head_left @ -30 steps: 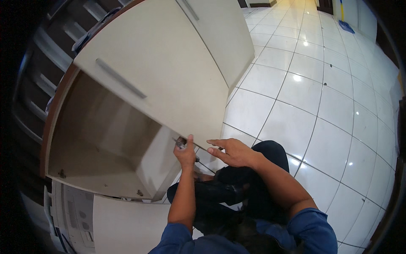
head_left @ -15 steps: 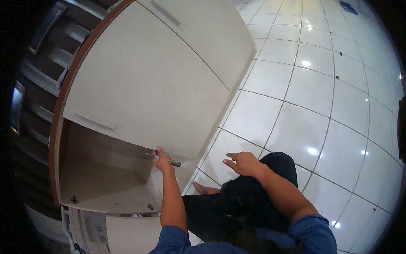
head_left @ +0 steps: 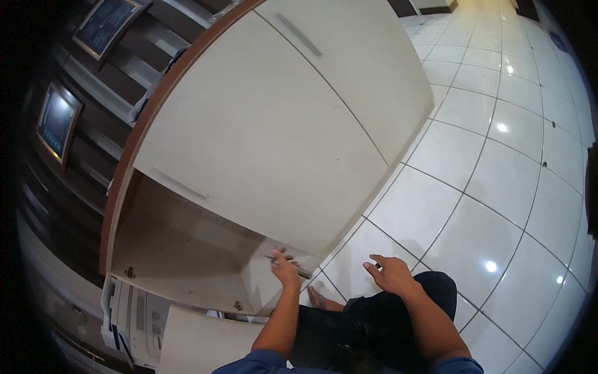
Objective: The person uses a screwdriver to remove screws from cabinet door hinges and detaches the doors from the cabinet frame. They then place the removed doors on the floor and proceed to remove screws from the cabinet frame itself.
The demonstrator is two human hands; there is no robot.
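While the left hand [head_left: 285,273] grasps one slim tool [head_left: 304,272] (too blurred to name its exact kind), the right hand [head_left: 392,275] is relaxed and unclenched, fingers partly extended near one knee [head_left: 440,290]. That tool sits at the right end of one open cabinet compartment [head_left: 187,240], just below the lower edge of a pale door. Two fittings [head_left: 238,305] lie along the compartment's lower edge. Two doors [head_left: 261,143] show above, bearing two handles [head_left: 299,34], and two frames [head_left: 59,124] hang on the wall.
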